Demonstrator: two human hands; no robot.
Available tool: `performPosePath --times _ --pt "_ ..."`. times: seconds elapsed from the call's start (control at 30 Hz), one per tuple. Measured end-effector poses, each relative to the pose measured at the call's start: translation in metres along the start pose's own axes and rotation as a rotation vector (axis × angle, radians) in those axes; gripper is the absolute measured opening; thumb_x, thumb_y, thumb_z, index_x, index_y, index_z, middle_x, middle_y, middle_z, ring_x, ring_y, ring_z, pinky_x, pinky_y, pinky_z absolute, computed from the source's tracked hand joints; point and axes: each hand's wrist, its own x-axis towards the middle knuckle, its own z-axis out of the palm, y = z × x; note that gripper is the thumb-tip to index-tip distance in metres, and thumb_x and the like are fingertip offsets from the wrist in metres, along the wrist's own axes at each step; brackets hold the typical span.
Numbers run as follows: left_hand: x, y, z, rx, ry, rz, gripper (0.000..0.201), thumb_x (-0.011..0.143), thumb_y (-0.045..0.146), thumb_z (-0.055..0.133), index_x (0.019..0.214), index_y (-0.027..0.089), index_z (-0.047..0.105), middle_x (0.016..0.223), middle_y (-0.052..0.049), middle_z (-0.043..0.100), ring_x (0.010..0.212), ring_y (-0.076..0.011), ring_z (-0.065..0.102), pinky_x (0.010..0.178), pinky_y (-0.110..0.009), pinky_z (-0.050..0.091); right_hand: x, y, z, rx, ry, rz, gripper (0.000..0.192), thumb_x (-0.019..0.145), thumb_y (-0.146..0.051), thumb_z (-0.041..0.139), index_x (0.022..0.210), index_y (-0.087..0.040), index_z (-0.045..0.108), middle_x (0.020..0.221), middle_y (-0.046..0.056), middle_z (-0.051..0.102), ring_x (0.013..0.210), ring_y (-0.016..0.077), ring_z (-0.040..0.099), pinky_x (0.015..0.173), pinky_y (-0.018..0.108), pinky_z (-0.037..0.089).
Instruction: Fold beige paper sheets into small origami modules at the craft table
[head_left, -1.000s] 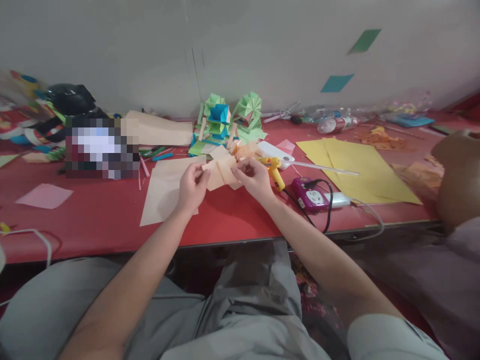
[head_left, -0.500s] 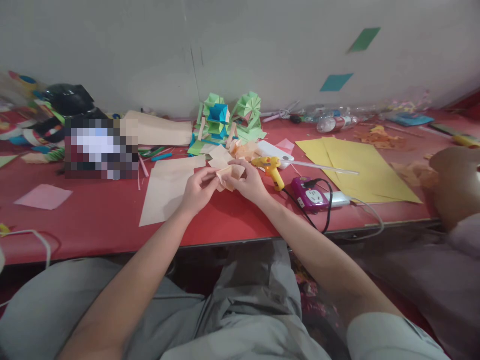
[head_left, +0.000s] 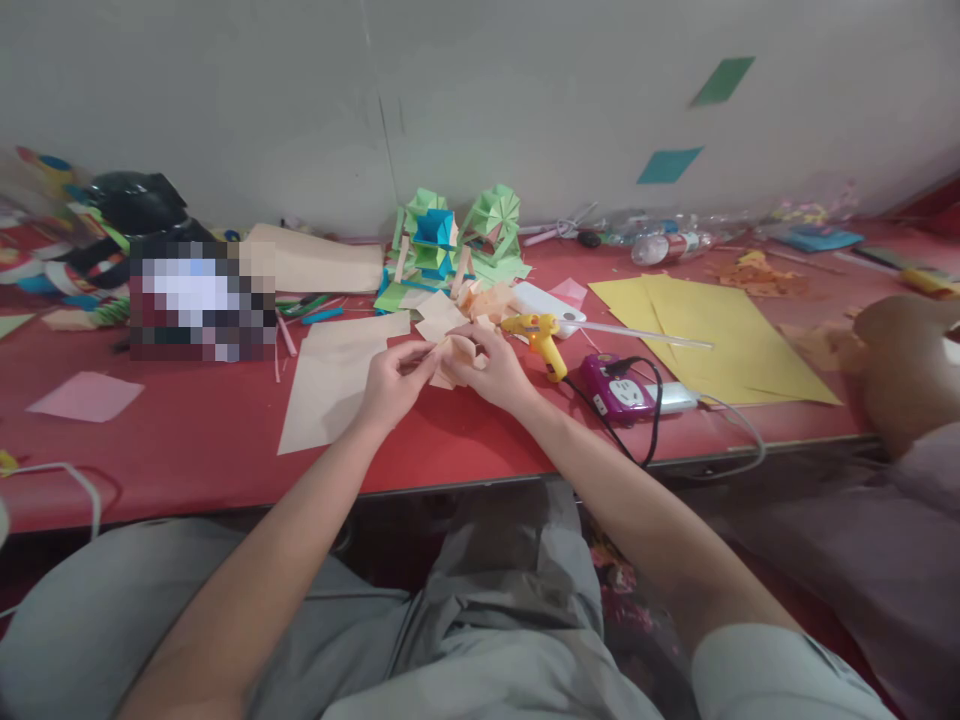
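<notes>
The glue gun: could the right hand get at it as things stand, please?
Probably yes. The glue gun lies just beside the right hand with nothing between, though that hand and the left hand both hold the folded paper.

— How does your view look right now?

— Evenly lit and soft, with no glare. The red table [head_left: 187, 440] reads clearly, and only a faint shadow lies under your left hand [head_left: 394, 380] and right hand [head_left: 495, 368].

— Is it sharp?

— Only moderately. The peach folded paper [head_left: 457, 355] between your fingers is slightly smeared, so its creases are hard to read. Left of your grip a patch is pixelated. Towards the edges the table rim bows and your forearms stretch.
</notes>
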Motion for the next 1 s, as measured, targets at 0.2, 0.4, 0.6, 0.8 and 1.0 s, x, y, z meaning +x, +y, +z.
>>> performPosePath --times 0.2,0.4,0.6,0.8,1.0 --pt "-0.004 0.001 0.002 0.036 0.007 0.06 0.03 0.082 0.045 0.075 0.092 0.016 0.076 0.084 -0.007 0.077 0.078 -0.0214 0.073 0.074 -0.031 0.059 -0.001 -0.003 -0.001 0.025 0.056 -0.029 0.019 0.093 -0.036 0.057 0.096 -0.019 0.065 0.095 0.006 0.072 0.09 0.0199 0.066 0.084 0.035 0.051" --pt "-0.001 0.0 0.003 -0.084 0.039 -0.13 0.035 0.074 0.048 0.08 0.085 0.016 0.073 0.079 -0.006 0.076 0.071 -0.0214 0.073 0.072 -0.034 0.063 -0.002 -0.002 0.0 -0.089 0.064 -0.09 0.028 0.094 -0.045 0.058 0.11 -0.023 0.062 0.106 0.01 0.07 0.097 0.0238 0.065 0.09 0.042 0.052" --pt "0.008 -0.007 -0.003 -0.215 0.154 -0.324 0.035 0.067 0.04 0.085 0.084 0.013 0.07 0.075 -0.006 0.073 0.07 -0.0215 0.073 0.076 -0.041 0.064 -0.005 -0.006 -0.001 -0.247 -0.003 -0.298 0.057 0.085 -0.05 0.071 0.132 -0.024 0.052 0.141 0.017 0.053 0.132 0.0321 0.05 0.107 0.052 0.044" --pt "0.006 -0.001 -0.004 -0.293 0.141 -0.353 0.035 0.069 0.03 0.082 0.097 0.012 0.072 0.084 -0.008 0.075 0.076 -0.0211 0.074 0.082 -0.042 0.063 -0.005 -0.005 -0.002 -0.512 -0.107 -0.414 0.02 0.1 -0.032 0.051 0.103 -0.025 0.07 0.142 0.012 0.053 0.131 0.0298 0.048 0.107 0.052 0.041" --pt "0.006 0.003 -0.004 -0.286 0.087 -0.349 0.035 0.063 0.032 0.087 0.089 0.014 0.074 0.084 -0.007 0.075 0.078 -0.0217 0.073 0.079 -0.039 0.064 -0.004 0.001 -0.003 -0.514 -0.077 -0.303 0.025 0.101 -0.029 0.048 0.109 -0.026 0.071 0.132 0.013 0.057 0.121 0.0299 0.053 0.102 0.051 0.043"
